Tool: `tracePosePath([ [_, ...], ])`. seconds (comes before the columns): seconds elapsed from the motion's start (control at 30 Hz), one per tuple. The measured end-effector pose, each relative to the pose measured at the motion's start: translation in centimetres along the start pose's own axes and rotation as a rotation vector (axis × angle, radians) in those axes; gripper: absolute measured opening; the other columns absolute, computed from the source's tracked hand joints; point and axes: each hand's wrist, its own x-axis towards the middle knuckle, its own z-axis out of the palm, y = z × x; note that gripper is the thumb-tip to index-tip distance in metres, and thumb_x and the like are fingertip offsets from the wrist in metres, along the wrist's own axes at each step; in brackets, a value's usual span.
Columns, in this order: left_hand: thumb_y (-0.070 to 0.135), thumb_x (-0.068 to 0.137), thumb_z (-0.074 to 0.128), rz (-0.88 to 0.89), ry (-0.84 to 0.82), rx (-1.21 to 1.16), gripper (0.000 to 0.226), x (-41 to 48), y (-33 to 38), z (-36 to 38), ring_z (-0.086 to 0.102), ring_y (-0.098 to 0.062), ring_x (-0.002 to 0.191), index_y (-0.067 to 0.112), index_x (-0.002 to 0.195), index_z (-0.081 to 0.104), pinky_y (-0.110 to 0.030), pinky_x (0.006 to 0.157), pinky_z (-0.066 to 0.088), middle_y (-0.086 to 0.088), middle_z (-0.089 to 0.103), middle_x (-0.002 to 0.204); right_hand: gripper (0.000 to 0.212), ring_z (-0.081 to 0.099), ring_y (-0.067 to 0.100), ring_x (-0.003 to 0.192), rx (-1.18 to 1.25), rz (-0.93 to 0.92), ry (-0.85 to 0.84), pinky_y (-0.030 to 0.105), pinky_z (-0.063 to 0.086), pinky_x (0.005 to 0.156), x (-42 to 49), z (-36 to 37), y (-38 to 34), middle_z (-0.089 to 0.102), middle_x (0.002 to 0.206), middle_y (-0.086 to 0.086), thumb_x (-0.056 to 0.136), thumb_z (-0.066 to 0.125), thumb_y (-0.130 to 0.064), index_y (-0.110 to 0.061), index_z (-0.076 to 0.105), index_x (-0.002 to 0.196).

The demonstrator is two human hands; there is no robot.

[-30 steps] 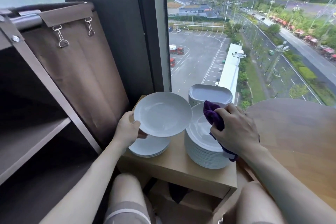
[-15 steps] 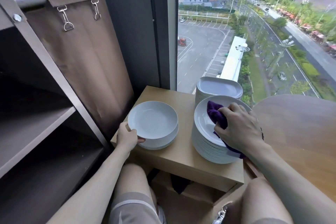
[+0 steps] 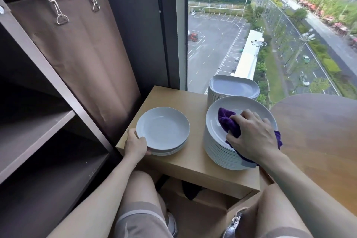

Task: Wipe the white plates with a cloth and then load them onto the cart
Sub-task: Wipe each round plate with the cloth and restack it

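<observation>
Left hand (image 3: 136, 146): closed on the near-left rim of the short stack of round white ceramic plates (image 3: 163, 131). Right hand (image 3: 255, 139): bunched round a soft purple plush cloth (image 3: 229, 123), pressed onto the top plate of the tall stack of round white plates (image 3: 216, 152). Handling, as judged: glazed, stiff, brittle, probably slick if damp; a single plate light, a whole stack heavy. Take by the rim, thumb above and fingers below. Lift one or a few at a time. Steady the tall stack while wiping, given its place at the near right corner. Behind it, a stack of squarish white plates (image 3: 233, 85). All three stacks on a small light-wood side table (image 3: 168, 98), set between the dark brown shelved cart (image 3: 38, 131) with its brown fabric bag (image 3: 81, 54) at left and a round wooden table (image 3: 318, 131) at right. Beyond, a tall window (image 3: 222, 35) high over a car park and road.
</observation>
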Motion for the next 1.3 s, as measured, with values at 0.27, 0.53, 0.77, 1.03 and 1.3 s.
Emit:
tracePosePath([
  [0.27, 0.014, 0.095, 0.044, 0.060, 0.014, 0.282, 0.050, 0.2, -1.1, -0.6, 0.067, -0.028, 0.069, 0.022, 0.144, 0.046, -0.030, 0.055, 0.049, 0.004, 0.060, 0.100, 0.032, 0.052, 0.022, 0.094, 0.046, 0.033, 0.026, 0.037, 0.033, 0.079, -0.2, -0.6, 0.7, 0.053, 0.097, -0.005, 0.081, 0.061, -0.048, -0.027, 0.065, 0.104],
  [0.53, 0.022, 0.099, 0.054, 0.122, 0.088, 0.360, 0.062, -1.7, 1.8, 0.3, 0.054, -0.041, 0.125, 0.011, 0.155, 0.032, -0.045, 0.092, 0.042, -0.017, 0.058, 0.141, 0.029, 0.052, 0.023, 0.093, 0.062, 0.157, 0.008, 0.038, 0.036, 0.078, -1.0, -1.5, 2.9, 0.049, 0.094, -0.004, 0.083, 0.055, -0.053, -0.028, 0.061, 0.097],
  [0.77, 0.039, 0.100, 0.058, 0.386, -0.433, 0.172, 0.070, -6.6, 10.4, 6.8, 0.050, -0.016, 0.069, 0.033, 0.160, 0.023, -0.035, 0.070, 0.050, -0.001, 0.046, 0.076, 0.028, 0.041, 0.022, 0.088, 0.049, 0.274, 0.006, 0.042, 0.038, 0.085, 1.4, -2.0, 5.1, 0.049, 0.094, 0.000, 0.087, 0.053, -0.051, -0.025, 0.060, 0.095],
  [1.03, 0.037, 0.097, 0.061, 0.331, -0.698, 0.088, 0.082, -7.6, 11.4, 10.5, 0.056, -0.015, 0.080, 0.064, 0.153, 0.008, -0.034, 0.068, 0.057, 0.002, 0.057, 0.097, 0.028, 0.053, 0.027, 0.104, -0.066, 0.262, -0.062, 0.042, 0.036, 0.081, 3.8, -0.7, 5.2, 0.055, 0.107, 0.005, 0.087, 0.055, -0.048, -0.023, 0.060, 0.097],
  [1.3, 0.045, 0.087, 0.061, 0.364, -0.730, -0.078, 0.082, -7.7, 10.0, 11.1, 0.056, -0.012, 0.067, 0.071, 0.150, 0.014, -0.040, 0.074, 0.061, -0.002, 0.056, 0.094, 0.036, 0.054, 0.029, 0.114, -0.144, 0.246, -0.061, 0.046, 0.041, 0.091, 5.0, 0.4, 4.5, 0.057, 0.120, 0.007, 0.090, 0.055, -0.046, -0.020, 0.061, 0.113],
])
